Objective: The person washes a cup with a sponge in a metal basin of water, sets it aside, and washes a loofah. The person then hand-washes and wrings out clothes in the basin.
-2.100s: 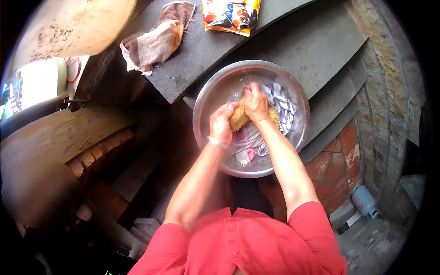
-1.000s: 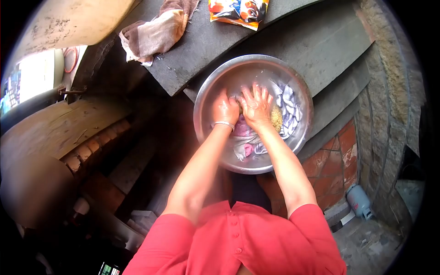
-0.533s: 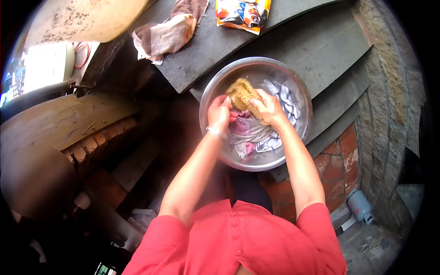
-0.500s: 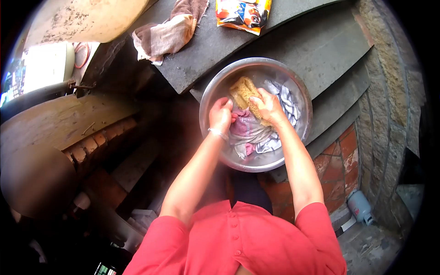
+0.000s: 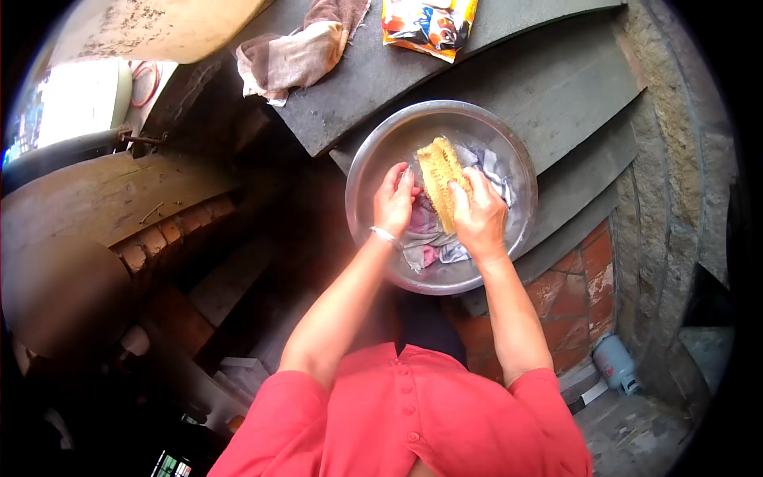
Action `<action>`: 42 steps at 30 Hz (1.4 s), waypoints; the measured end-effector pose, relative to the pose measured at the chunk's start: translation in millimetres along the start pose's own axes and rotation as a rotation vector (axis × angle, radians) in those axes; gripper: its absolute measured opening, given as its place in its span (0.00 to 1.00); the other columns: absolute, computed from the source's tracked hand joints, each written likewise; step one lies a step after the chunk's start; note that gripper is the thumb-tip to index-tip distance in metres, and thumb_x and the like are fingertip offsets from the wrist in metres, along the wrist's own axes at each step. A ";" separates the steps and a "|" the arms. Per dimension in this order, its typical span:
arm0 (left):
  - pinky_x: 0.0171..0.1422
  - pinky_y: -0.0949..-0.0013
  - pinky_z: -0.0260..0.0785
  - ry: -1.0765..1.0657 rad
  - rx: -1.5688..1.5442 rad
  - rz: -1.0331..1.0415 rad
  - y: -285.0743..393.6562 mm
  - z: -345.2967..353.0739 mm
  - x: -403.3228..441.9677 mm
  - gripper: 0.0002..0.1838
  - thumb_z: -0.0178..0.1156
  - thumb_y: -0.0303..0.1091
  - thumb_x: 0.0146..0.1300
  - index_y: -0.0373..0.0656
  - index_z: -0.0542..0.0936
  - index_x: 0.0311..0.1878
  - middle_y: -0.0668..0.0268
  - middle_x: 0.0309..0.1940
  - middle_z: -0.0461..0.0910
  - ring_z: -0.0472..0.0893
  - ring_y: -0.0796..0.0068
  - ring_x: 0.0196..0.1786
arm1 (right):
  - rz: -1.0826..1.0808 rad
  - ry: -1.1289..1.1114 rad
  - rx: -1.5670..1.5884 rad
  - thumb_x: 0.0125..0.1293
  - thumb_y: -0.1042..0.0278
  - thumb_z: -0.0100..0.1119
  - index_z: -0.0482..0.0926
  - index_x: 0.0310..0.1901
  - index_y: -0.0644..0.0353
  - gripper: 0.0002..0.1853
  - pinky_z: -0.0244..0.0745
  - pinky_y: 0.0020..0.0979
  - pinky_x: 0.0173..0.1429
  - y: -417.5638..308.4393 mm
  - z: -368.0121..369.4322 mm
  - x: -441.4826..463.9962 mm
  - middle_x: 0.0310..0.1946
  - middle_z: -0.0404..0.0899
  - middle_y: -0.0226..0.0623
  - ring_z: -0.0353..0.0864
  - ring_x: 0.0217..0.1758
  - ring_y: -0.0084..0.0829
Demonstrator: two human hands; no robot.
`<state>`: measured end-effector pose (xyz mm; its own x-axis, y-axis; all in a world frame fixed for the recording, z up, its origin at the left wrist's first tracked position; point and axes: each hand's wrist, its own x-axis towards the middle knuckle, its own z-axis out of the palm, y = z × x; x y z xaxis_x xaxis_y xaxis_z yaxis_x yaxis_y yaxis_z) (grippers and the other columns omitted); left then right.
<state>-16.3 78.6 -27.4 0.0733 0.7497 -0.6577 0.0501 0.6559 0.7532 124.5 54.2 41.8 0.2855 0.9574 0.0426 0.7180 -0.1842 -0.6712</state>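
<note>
The right hand [image 5: 483, 221] is closed on the yellow cloth [image 5: 439, 176], over the metal basin [image 5: 360, 163]. The left hand [image 5: 394, 203] is half open, beside this cloth. Below the hands, the pinkish cloth [image 5: 422, 221] and the white-blue cloth [image 5: 490, 163] lie inside, not picked up. How clean each is, I cannot tell.

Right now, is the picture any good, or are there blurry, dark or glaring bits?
Head view: glare whites out the opening at upper left; deep shadow hides most of the lower left; a round brown patch there is blurred; wide-lens distortion curves the slabs, with black corners; the metal basin, yellow cloth and hands look fairly clear.
</note>
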 end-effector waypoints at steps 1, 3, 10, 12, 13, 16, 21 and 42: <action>0.57 0.59 0.70 -0.100 -0.299 -0.067 1.1 4.1 -2.4 0.22 0.47 0.49 0.72 0.47 0.69 0.63 0.57 0.51 0.78 0.79 0.63 0.48 | -0.079 0.037 -0.061 0.58 0.71 0.60 0.77 0.43 0.63 0.12 0.72 0.40 0.46 -7.8 -5.0 -7.4 0.37 0.80 0.46 0.80 0.40 0.47; 0.60 0.57 0.69 -0.308 -0.891 -0.200 2.5 15.2 -7.4 0.23 0.43 0.52 0.73 0.49 0.66 0.64 0.54 0.54 0.76 0.77 0.61 0.52 | -0.143 -0.071 -0.149 0.52 0.72 0.62 0.76 0.45 0.62 0.16 0.66 0.42 0.57 -12.9 1.1 -23.0 0.44 0.77 0.44 0.75 0.51 0.45; 0.69 0.55 0.59 -0.280 -0.864 -0.183 15.2 18.7 -34.5 0.23 0.45 0.53 0.73 0.48 0.66 0.61 0.60 0.54 0.74 0.72 0.67 0.60 | 0.109 -0.128 0.469 0.52 0.67 0.67 0.68 0.61 0.62 0.33 0.67 0.44 0.61 -0.2 6.3 -18.1 0.54 0.73 0.48 0.73 0.55 0.50; 0.68 0.62 0.59 -0.278 -0.864 -0.061 23.7 24.4 -42.3 0.22 0.51 0.46 0.72 0.46 0.65 0.62 0.67 0.49 0.74 0.71 0.71 0.59 | -0.052 -0.212 0.250 0.53 0.67 0.66 0.64 0.66 0.62 0.38 0.69 0.43 0.60 14.4 14.8 -16.6 0.57 0.72 0.49 0.73 0.55 0.50; 0.67 0.63 0.60 -0.250 -0.797 -0.024 24.9 27.6 -45.4 0.22 0.52 0.44 0.71 0.45 0.65 0.63 0.68 0.49 0.74 0.71 0.71 0.59 | -0.120 -0.166 0.080 0.53 0.66 0.66 0.62 0.68 0.61 0.40 0.68 0.43 0.60 13.9 18.2 -22.4 0.58 0.72 0.50 0.73 0.56 0.50; 0.66 0.68 0.62 -0.167 -0.677 0.023 15.4 24.3 -48.6 0.21 0.56 0.36 0.69 0.44 0.66 0.63 0.69 0.52 0.74 0.71 0.73 0.59 | -0.140 -0.206 -0.178 0.53 0.65 0.66 0.62 0.68 0.62 0.40 0.65 0.44 0.64 -3.4 13.8 -39.0 0.60 0.70 0.54 0.71 0.60 0.50; 0.61 0.70 0.66 -0.154 -0.732 -0.043 9.1 18.7 -50.8 0.18 0.55 0.32 0.69 0.42 0.70 0.60 0.69 0.52 0.75 0.75 0.76 0.55 | 0.475 -0.546 0.844 0.54 0.61 0.73 0.51 0.72 0.67 0.50 0.55 0.34 0.73 22.1 -3.8 -19.1 0.70 0.59 0.50 0.57 0.74 0.35; 0.39 0.61 0.74 -0.034 -0.770 -0.026 25.9 27.8 -28.8 0.11 0.58 0.39 0.68 0.44 0.71 0.32 0.63 0.26 0.74 0.75 0.65 0.27 | 0.432 -0.329 0.416 0.50 0.74 0.61 0.68 0.59 0.60 0.31 0.73 0.40 0.54 -3.9 26.0 -50.3 0.46 0.79 0.52 0.79 0.52 0.50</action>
<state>10.5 71.6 11.4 0.1124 0.7384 -0.6649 -0.6539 0.5588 0.5100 90.8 12.5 23.0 0.2365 0.8469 -0.4763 0.2600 -0.5275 -0.8088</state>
